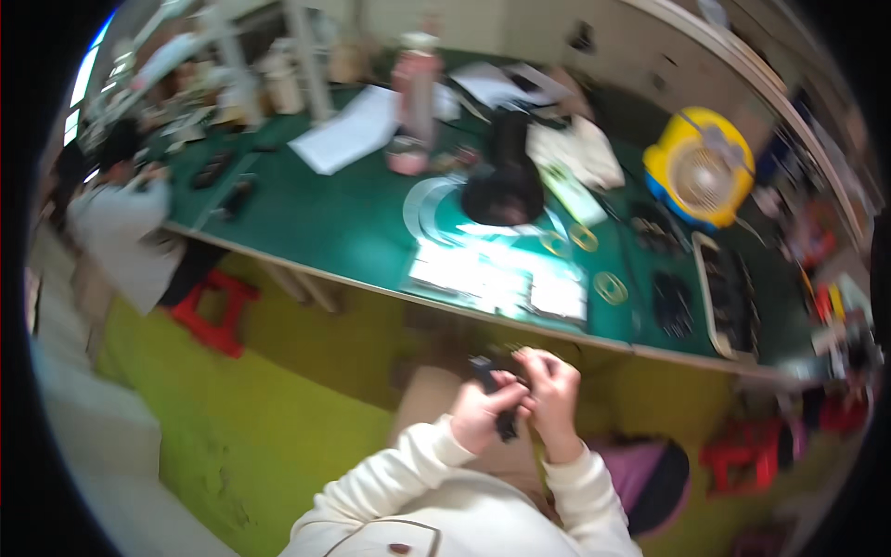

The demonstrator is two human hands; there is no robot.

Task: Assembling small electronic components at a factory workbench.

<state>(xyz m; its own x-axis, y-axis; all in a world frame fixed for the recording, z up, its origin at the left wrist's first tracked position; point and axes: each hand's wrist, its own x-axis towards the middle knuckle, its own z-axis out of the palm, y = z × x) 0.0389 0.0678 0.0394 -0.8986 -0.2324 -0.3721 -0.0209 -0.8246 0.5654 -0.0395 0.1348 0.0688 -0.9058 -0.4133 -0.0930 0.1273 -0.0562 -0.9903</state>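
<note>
Both my hands meet below the front edge of the green worktable [334,223], over my lap. My left hand [483,408] is closed around a small dark part [497,395] that sticks out above and below its fingers. My right hand [549,385] pinches the same part from the right, fingers curled on it. The picture is blurred, so the part's shape is unclear. My cream sleeves come in from the lower edge.
On the table stand a black lamp base [506,181], a pink bottle [413,102], white papers [348,130], a yellow fan [701,167], yellow tape rings [608,286] and a tray of dark parts [729,297]. Red stools [213,311] stand on the green floor. Another person [116,218] sits at left.
</note>
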